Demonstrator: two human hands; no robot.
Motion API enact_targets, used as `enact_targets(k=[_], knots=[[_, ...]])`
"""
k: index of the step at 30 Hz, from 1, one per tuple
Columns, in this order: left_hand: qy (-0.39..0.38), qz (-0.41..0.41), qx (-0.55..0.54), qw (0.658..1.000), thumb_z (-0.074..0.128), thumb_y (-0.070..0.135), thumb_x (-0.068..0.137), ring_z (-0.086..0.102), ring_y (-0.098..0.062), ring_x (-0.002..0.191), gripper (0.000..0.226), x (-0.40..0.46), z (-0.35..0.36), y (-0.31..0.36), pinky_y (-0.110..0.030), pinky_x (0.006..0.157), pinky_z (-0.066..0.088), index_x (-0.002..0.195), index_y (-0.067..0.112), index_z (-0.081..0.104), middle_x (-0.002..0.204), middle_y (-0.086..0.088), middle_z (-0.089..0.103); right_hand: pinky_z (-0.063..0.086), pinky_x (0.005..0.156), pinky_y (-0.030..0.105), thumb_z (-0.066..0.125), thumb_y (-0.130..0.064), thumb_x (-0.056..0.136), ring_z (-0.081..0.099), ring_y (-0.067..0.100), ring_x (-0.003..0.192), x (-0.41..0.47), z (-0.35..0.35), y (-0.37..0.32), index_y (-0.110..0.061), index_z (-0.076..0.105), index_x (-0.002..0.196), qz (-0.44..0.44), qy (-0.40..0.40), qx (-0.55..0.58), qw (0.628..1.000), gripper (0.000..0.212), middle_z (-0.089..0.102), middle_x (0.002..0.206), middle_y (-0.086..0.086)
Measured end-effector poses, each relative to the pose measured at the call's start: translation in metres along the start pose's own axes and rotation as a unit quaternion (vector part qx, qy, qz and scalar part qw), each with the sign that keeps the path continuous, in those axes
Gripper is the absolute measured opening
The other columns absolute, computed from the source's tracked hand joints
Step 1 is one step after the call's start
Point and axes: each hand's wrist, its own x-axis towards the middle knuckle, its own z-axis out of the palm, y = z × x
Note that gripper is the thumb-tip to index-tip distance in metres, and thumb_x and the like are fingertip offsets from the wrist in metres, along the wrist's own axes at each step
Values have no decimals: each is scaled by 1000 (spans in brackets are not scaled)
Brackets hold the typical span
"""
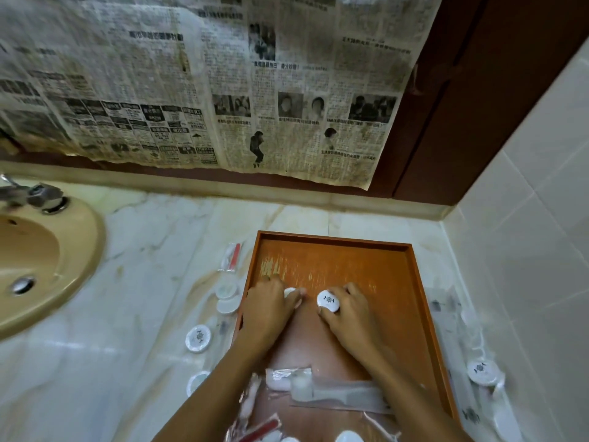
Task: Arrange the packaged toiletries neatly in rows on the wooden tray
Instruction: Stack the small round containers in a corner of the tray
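Reaching over the flat brown wooden tray (395,269) in the lower middle of the frame, the left hand (271,309) curls its fingers around a small white round packet (290,292), mostly hidden, and the right hand (349,309) pinches another small round white packet with a dark mark (328,301) just beside it. More round white packets (198,338) lie on the pale marble counter (153,244) left of the tray, and clear plastic packets (338,393) sit on the tray's bottom part. A tan sink (73,250) is at the left edge.

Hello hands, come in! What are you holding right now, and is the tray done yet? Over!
Left hand and right hand each grip a round white packet over the wooden tray. No rows yet. Loose packets clutter the near end.
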Motion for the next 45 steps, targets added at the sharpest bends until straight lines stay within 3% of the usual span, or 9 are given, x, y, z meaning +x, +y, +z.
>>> enact_targets(k=[3, 8, 13, 21, 25, 30, 34, 39, 45], knots=[[-40, 27, -29, 998, 53, 24, 91, 59, -30, 88, 18, 23, -10, -11, -33, 66, 42, 101, 9, 56, 98, -12, 59, 46, 81, 33, 68, -39, 84, 53, 21, 99, 25, 4, -3, -21, 64, 119, -22, 20, -12, 999, 40, 56, 109, 1], [-221, 158, -7, 962, 56, 14, 83, 54, -22, 91, 57, 43, -24, -27, -34, 81, 49, 134, 36, 42, 107, -2, 45, 44, 79, 31, 69, -38, 83, 51, 19, 96, 58, 10, -3, -21, 65, 116, -62, 32, -2, 998, 37, 58, 106, -2], [-169, 215, 65, 960, 49, 20, 90, 54, -24, 85, 18, 50, -20, -22, -36, 73, 47, 98, 21, 66, 94, -5, 48, 42, 77, 30, 75, -34, 80, 52, 19, 93, 78, 15, -4, -18, 67, 106, -82, 44, 25, 995, 32, 60, 102, -2], [-136, 296, 71, 943, 50, 34, 84, 41, -18, 100, 46, 54, -9, -25, -32, 82, 39, 130, 29, 55, 106, 0, 48, 38, 83, 24, 77, -29, 80, 51, 17, 100, 96, 12, 4, -15, 69, 110, -75, 39, 69, 994, 34, 58, 105, -2], [-97, 268, 124, 950, 55, 48, 85, 44, -21, 106, 37, 56, -6, -24, -32, 78, 29, 113, 26, 62, 105, 2, 50, 38, 82, 22, 77, -27, 80, 50, 14, 98, 90, 14, 7, -14, 69, 110, -90, 56, 77, 991, 33, 58, 106, -3], [26, 102, 158, 982, 73, 65, 63, 52, -27, 89, 53, 65, -14, -21, -38, 73, 38, 69, 13, 70, 82, -3, 59, 39, 86, 22, 73, -19, 80, 49, 12, 103, 87, 14, 7, -14, 68, 115, -104, 48, 85, 990, 35, 57, 110, -4], [28, 78, 55, 995, 73, 53, 74, 45, -26, 97, 38, 70, -15, -40, -36, 77, 36, 86, 18, 71, 95, -1, 53, 33, 90, 12, 67, -10, 83, 47, 8, 104, 83, 11, 10, -13, 67, 119, -121, 35, 91, 988, 37, 56, 112, -5], [21, 153, 111, 982, 71, 24, 72, 48, -31, 94, 16, 70, -17, -47, -36, 72, 36, 88, 26, 73, 95, -3, 51, 43, 89, 27, 75, -22, 82, 51, 14, 102, 85, 14, 7, -14, 70, 116, -132, 38, 93, 986, 36, 59, 109, -2], [41, 106, 167, 979, 57, 47, 85, 45, -28, 92, 34, 81, -18, -29, -36, 71, 32, 76, 16, 68, 93, -4, 52, 44, 85, 27, 75, -22, 83, 53, 17, 98, 98, 25, -7, -11, 72, 112, -124, 65, 85, 987, 31, 62, 105, 0]])
